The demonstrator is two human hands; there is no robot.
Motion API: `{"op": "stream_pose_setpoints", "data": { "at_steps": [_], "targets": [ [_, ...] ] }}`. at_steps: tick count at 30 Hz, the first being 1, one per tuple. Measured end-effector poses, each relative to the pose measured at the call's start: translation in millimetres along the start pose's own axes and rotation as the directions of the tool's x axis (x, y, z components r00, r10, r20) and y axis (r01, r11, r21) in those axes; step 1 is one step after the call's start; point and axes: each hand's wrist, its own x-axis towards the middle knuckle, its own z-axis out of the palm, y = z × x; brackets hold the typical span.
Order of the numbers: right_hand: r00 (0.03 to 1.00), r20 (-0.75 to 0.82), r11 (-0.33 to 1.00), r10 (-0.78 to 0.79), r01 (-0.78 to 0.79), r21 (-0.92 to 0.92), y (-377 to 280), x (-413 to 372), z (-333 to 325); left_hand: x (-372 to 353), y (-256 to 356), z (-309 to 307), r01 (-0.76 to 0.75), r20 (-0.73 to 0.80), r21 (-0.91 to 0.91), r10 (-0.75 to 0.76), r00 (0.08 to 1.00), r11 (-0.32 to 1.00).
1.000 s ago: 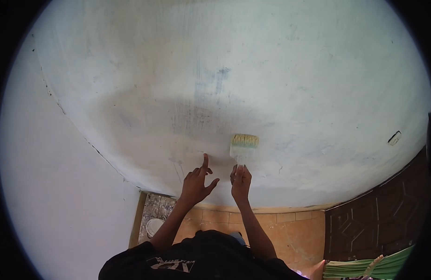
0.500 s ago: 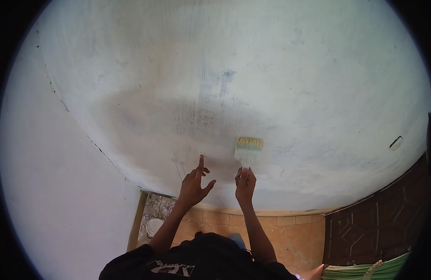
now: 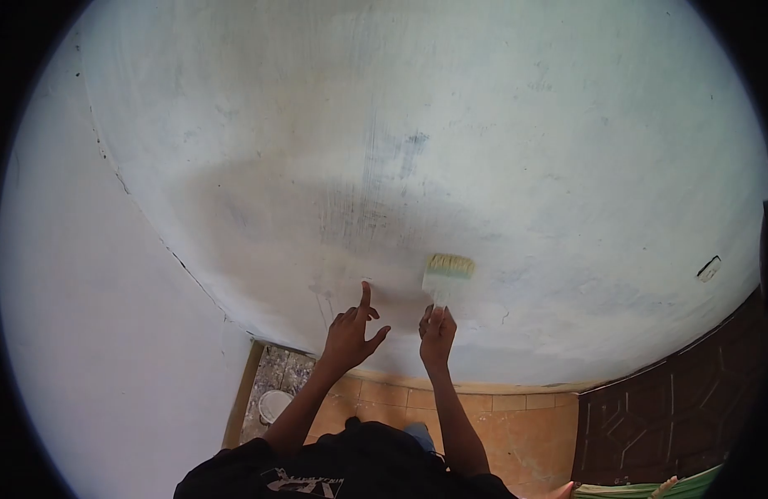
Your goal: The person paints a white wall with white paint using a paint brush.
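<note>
A wide paintbrush with pale yellow bristles and a whitish body points upward in front of the wall. Its handle is gripped by my right hand, fingers wrapped round it. To the left, my left hand holds nothing; its index finger is stretched up with the tip right at a small pale mark on the wall, the thumb out to the side. The white wall is patchy, with grey-blue smudges and streaks above both hands.
A white round container stands on the paint-spattered floor at lower left. Orange tiles run along the wall's foot. A dark panelled door is at right, with green fabric below it. A cracked corner meets the left wall.
The whole view has shifted slightly, so wall and hands sit a little lower. The brush has turned slightly; both hands keep nearly the same pose.
</note>
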Motion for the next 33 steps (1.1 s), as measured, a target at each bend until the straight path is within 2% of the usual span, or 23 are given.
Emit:
{"op": "stream_pose_setpoints", "data": {
  "at_steps": [2, 3, 5, 6, 12, 13, 18, 19, 23, 25, 28, 31, 32, 33],
  "targets": [
    [0.999, 0.01, 0.991, -0.046, 0.047, -0.127, 53.6, -16.2, -14.9, 0.1, -4.8, 0.3, -0.02, 0.007, 0.008, 0.02, 1.0, 1.0],
    [1.0, -0.016, 0.979, 0.015, -0.018, -0.203, 74.1, -33.2, -18.6, 0.4, -6.4, 1.0, -0.028, 0.004, 0.01, 0.028, 1.0, 1.0],
    [0.995, -0.032, 0.986, 0.093, -0.096, -0.135, 86.6, -61.7, -14.5, -0.7, -6.2, 1.8, -0.019, -0.002, 0.02, 0.019, 1.0, 1.0],
    [0.993, -0.026, 0.989, 0.112, -0.114, -0.098, 82.5, -65.9, -13.0, 1.1, -5.9, 3.2, -0.016, -0.01, 0.025, 0.016, 1.0, 1.0],
    [0.999, 0.045, 1.0, -0.004, 0.004, -0.004, -3.9, -4.3, 5.2, 2.1, -8.1, 20.8, 0.007, -0.105, 0.068, 0.0, 0.994, 0.998],
    [0.999, 0.035, 0.999, 0.027, -0.028, 0.036, 0.2, 1.1, 4.8, 3.1, -7.7, 20.9, 0.004, -0.113, 0.069, 0.004, 0.994, 0.998],
    [0.996, 0.043, 0.984, 0.072, -0.064, -0.163, 82.8, -52.9, -22.4, 0.7, -5.6, 22.5, 0.035, -0.128, 0.067, -0.026, 0.991, 0.997],
    [0.993, 0.038, 0.971, 0.11, -0.099, -0.217, 73.4, -64.0, -25.0, 0.2, -4.8, 20.9, 0.049, -0.113, 0.071, -0.041, 0.993, 0.996],
    [0.996, 0.055, 0.992, -0.065, 0.07, -0.102, 15.3, -39.3, -18.1, 0.6, 2.9, 18.9, 0.104, -0.096, 0.071, -0.097, 0.991, 0.992],
    [0.992, 0.12, 0.996, -0.034, 0.044, -0.082, -23.4, -12.7, -15.9, -2.5, 4.3, 19.6, 0.126, -0.101, 0.071, -0.119, 0.988, 0.989],
    [0.988, 0.148, 0.995, 0.055, -0.066, 0.07, -19.6, 7.5, -19.8, -2.3, 7.8, 23.6, 0.133, -0.12, 0.049, -0.127, 0.985, 0.99],
    [0.976, 0.137, 0.985, 0.168, -0.162, -0.057, 70.5, -39.6, -48.3, -12.0, 13.6, 18.2, 0.133, -0.132, 0.014, -0.13, 0.983, 0.991],
    [0.974, 0.124, 0.977, 0.189, -0.174, -0.123, 84.8, -60.8, -52.4, -13.0, 19.0, 13.0, 0.135, -0.127, 0.004, -0.133, 0.983, 0.991],
    [0.956, 0.116, 0.962, 0.269, -0.26, -0.088, 82.6, -76.6, -50.1, -12.2, 20.7, 8.8, 0.131, -0.124, -0.007, -0.131, 0.984, 0.991]
  ]
}}
